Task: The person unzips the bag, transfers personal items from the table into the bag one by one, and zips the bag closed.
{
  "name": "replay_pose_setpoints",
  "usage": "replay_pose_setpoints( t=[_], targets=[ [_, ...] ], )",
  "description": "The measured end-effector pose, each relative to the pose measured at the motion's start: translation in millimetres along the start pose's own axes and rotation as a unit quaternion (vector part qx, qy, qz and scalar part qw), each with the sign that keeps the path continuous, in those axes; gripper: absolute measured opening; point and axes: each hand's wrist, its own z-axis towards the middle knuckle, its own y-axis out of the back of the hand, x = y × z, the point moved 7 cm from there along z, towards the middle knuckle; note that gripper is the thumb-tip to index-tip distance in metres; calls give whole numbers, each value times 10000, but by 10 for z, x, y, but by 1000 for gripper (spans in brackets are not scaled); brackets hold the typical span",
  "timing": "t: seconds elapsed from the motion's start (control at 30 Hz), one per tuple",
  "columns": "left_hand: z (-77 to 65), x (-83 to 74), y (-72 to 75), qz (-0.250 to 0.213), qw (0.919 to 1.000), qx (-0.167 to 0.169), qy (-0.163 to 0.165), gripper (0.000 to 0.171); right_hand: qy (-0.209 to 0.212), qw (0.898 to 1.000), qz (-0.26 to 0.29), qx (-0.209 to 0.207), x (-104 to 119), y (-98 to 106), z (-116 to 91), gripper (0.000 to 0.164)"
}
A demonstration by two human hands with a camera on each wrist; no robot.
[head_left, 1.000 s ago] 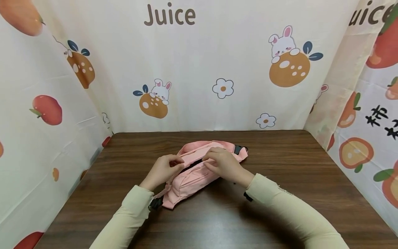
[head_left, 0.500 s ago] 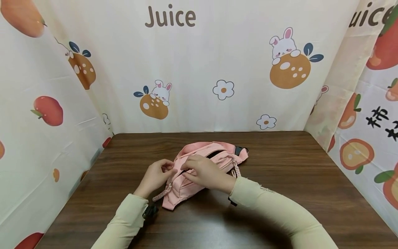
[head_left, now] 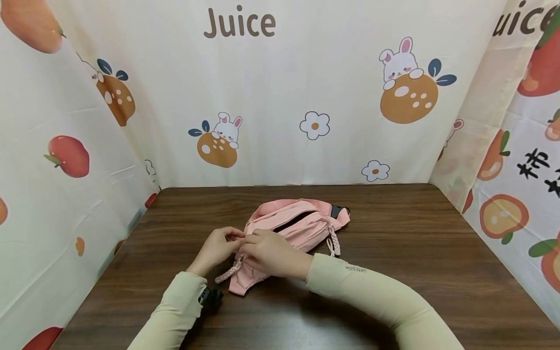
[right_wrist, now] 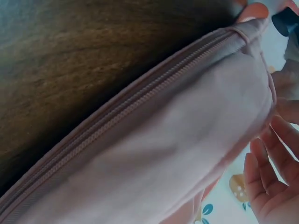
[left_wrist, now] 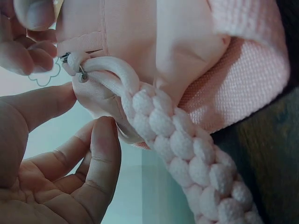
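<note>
A pink waist bag [head_left: 302, 228] lies slantwise on the table, its upper zipper parted along a dark slit. My left hand [head_left: 218, 250] pinches the bag's left end; in the left wrist view its thumb [left_wrist: 53, 102] meets the fabric edge and its other fingers are curled close by. My right hand [head_left: 271, 253] reaches across to that same end, fingertips beside the left ones. Whether it grips anything is hidden. A braided zipper pull [left_wrist: 182, 144] hangs from a metal slider [left_wrist: 81, 72] just below both hands. Another braided pull [head_left: 334, 240] dangles at the bag's right side.
A brown wood-grain table [head_left: 393, 272] carries the bag. Printed cloth walls [head_left: 271, 82] rise behind it and at both sides. The bag's black buckle [head_left: 339, 211] sits at its far right end. A small dark device [head_left: 211, 296] is on the left wrist.
My right hand has slid leftward along the zipper to the bag's left end, uncovering the slit and right pull. My left hand has shifted slightly left and down. The bag stays in place.
</note>
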Motion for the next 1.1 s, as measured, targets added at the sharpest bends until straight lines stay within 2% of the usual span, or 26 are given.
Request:
replay_pose_setpoints(
  t=[0.23,0.57,0.83,1.1],
  targets=[
    [15,26,-3,-85,9998,2,201,16,457,9963,-717,122,117,-137,28,12],
    [49,72,-19,-219,9994,194,165,16,345,9884,-1240,803,205,-273,64,11],
    [64,76,-14,-157,9995,180,215,11,548,9841,-1561,650,289,-324,104,11],
    [60,24,14,-36,9997,235,50,11,648,9852,-1497,531,277,-332,94,12]
  ],
)
